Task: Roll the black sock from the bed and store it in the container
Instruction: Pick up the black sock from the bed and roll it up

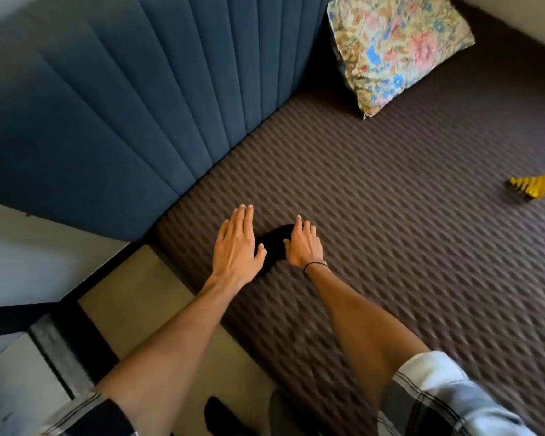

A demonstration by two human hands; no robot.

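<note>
A black sock lies on the brown textured bed cover, near the bed's left edge. My left hand rests flat with its fingers straight, covering the sock's left part, thumb on the fabric. My right hand lies on the sock's right part with fingers slightly curled; a thin black band circles its wrist. Only the strip of sock between my hands shows. No container is in view.
A dark blue padded headboard runs along the left. A floral pillow leans at the bed's far end. A small yellow object lies on the cover at the right. Tan floor lies beside the bed.
</note>
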